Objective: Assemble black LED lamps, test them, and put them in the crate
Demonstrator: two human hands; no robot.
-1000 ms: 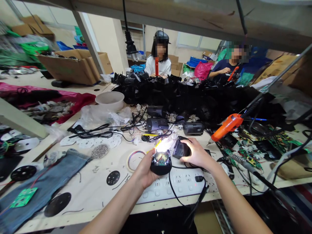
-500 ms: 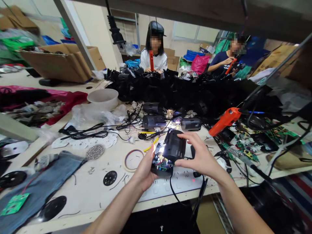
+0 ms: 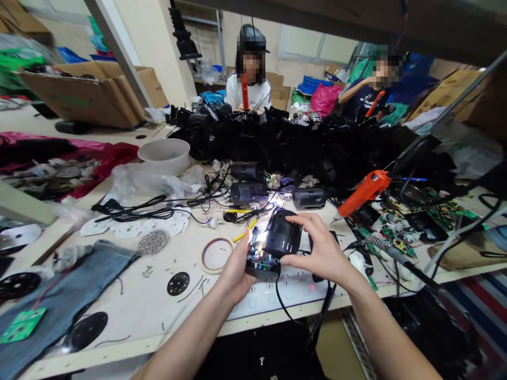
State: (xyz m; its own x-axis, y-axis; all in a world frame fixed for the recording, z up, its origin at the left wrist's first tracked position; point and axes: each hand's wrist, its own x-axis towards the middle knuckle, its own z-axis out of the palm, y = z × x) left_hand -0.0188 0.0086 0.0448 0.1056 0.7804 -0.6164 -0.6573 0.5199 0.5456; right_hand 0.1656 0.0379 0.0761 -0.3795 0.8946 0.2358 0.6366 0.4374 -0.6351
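My left hand (image 3: 236, 266) grips the lower half of a small black device (image 3: 262, 266) with lit electronics inside, held just above a white power strip (image 3: 293, 290). My right hand (image 3: 320, 249) holds a black rounded cover (image 3: 282, 235) tilted over that lower half, touching its top. A black cable (image 3: 282, 309) hangs from the device over the table edge. Bright light shines out between the two parts.
An orange electric screwdriver (image 3: 366, 191) hangs at the right. Three finished black devices (image 3: 249, 192) lie behind, then a large black pile (image 3: 301, 145). Tape ring (image 3: 216, 254), screw dish (image 3: 153, 241), white bowl (image 3: 164, 155), denim cloth (image 3: 59, 295), circuit boards (image 3: 396, 232). Two people sit opposite.
My right hand picked the black cover up off the table and brought it over the lit base in my left hand, then lowered it closer. The view shifted slightly.
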